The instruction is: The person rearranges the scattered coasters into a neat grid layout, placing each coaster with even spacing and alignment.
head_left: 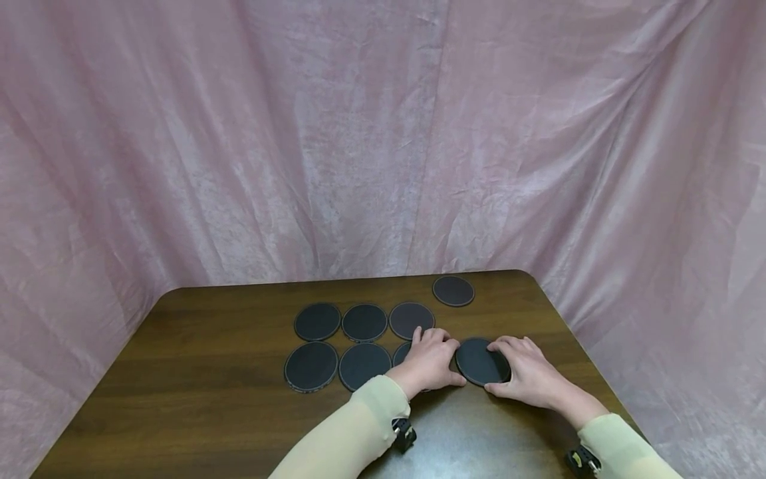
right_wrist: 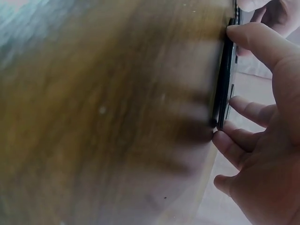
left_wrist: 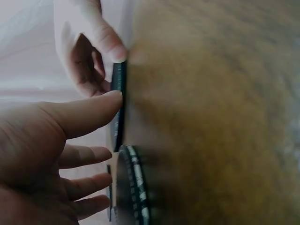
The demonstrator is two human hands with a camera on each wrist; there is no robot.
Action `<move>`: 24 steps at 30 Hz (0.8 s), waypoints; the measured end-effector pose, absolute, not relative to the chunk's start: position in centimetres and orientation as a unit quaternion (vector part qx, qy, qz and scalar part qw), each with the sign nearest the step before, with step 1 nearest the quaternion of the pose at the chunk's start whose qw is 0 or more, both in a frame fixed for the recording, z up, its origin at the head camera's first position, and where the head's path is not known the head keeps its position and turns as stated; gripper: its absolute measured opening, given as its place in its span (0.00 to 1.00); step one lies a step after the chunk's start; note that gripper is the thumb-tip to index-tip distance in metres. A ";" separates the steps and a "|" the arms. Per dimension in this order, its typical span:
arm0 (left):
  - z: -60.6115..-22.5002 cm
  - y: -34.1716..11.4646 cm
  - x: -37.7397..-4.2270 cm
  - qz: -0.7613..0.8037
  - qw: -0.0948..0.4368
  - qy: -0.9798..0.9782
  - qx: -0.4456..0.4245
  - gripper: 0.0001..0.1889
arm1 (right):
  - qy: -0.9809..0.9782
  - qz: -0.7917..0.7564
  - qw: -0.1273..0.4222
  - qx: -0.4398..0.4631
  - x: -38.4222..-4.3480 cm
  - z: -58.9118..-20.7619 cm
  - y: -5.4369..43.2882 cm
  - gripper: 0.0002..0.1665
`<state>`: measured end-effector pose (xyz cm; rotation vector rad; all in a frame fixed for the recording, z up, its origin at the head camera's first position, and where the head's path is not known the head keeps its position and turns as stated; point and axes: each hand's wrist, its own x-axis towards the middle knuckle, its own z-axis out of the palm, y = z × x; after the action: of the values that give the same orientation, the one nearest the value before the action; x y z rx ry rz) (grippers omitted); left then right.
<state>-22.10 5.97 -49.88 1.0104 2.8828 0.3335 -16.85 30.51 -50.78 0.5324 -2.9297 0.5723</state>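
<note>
A round black coaster (head_left: 477, 362) lies between the two hands on the right part of the table. My right hand (head_left: 528, 374) holds its right edge between thumb and fingers; the right wrist view shows the coaster (right_wrist: 225, 75) edge-on along that thumb. My left hand (head_left: 427, 362) is at the coaster's left side, fingers loosely extended, the thumb reaching to its rim in the left wrist view. Whether the left fingers press on it I cannot tell. Beneath the left hand, another dark coaster (head_left: 399, 352) is partly hidden.
To the left, more coasters lie in two rows, a back row (head_left: 364, 322) and a front row (head_left: 365, 364). One separate coaster (head_left: 453, 291) lies near the table's far edge. The brown wooden table (head_left: 197, 372) has pink curtains (head_left: 359, 133) behind it.
</note>
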 end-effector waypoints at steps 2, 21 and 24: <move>-49.7 5.6 -22.1 0.112 0.042 0.935 0.334 0.36 | -0.965 0.189 0.053 0.176 -16.8 -50.7 30.4 0.43; -49.2 2.6 -21.1 0.107 0.029 0.948 0.298 0.27 | -0.964 0.187 0.046 0.185 -16.2 -50.2 29.4 0.43; -49.1 2.4 -21.0 0.108 0.030 0.949 0.296 0.27 | -0.963 0.190 0.043 0.186 -16.3 -50.3 29.3 0.42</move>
<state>-21.03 2.38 -49.11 0.9113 2.9251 0.3332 -16.33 29.28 -50.30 0.5674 -2.9457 0.5816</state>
